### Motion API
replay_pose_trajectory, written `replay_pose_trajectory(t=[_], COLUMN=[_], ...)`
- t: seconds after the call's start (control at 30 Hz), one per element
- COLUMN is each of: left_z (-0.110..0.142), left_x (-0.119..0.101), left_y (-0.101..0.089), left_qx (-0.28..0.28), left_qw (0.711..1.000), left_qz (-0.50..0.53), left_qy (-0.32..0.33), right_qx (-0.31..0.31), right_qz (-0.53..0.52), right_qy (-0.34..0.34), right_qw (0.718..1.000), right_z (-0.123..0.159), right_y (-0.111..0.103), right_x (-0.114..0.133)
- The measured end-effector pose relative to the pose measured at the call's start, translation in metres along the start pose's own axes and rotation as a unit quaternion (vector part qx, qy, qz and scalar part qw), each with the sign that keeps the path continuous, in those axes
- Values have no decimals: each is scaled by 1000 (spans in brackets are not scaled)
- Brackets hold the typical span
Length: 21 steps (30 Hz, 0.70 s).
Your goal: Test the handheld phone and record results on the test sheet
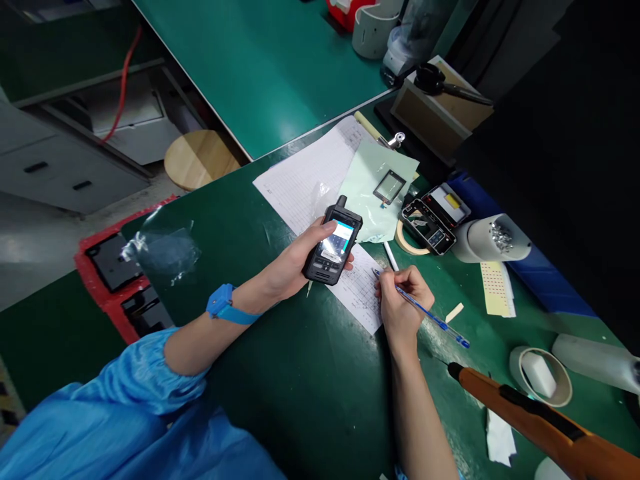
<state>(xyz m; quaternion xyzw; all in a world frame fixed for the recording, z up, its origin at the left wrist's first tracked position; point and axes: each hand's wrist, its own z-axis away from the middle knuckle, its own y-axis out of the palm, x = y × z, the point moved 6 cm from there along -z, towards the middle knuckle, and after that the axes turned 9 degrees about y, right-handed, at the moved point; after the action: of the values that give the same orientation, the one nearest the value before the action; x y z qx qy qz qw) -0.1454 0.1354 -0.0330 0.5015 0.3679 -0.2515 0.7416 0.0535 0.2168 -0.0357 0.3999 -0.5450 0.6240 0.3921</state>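
My left hand (295,263) is wrapped round a black rugged handheld phone (324,272) with a stubby antenna. Its screen is lit and my thumb rests at the screen's upper edge. My right hand (404,303) grips a blue ballpoint pen (433,318), tip down over a small sheet of handwritten paper (357,293). A white stick (391,256) lies just beyond that hand. Behind the phone, a loose touch-screen panel (390,187) sits on a pale green sheet (370,160), beside an opened phone housing (429,227).
An orange electric screwdriver (520,407) juts in from the lower right, near a round dish (563,393) with a white block. A tape roll (407,243) and a white cup (480,240) stand right. At left are clear plastic bags (173,253) and a red tray (93,267).
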Motion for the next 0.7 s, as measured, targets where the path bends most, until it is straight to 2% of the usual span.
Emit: replay_pose_trajectory(t=[0.23, 0.47, 0.7], left_z=[0, 0, 0], left_x=[-2, -3, -3], left_y=[1, 3, 4], left_qx=[6, 17, 12], left_qw=[1000, 1000, 1000], left_qz=[-2, -4, 2], left_qy=[-2, 1, -3], right_qx=[-6, 45, 55], right_qz=[-6, 6, -3], right_qy=[-15, -21, -22], right_qw=[1000, 999, 998], right_z=[1, 1, 1], right_y=[1, 5, 7], right_x=[-1, -3, -1])
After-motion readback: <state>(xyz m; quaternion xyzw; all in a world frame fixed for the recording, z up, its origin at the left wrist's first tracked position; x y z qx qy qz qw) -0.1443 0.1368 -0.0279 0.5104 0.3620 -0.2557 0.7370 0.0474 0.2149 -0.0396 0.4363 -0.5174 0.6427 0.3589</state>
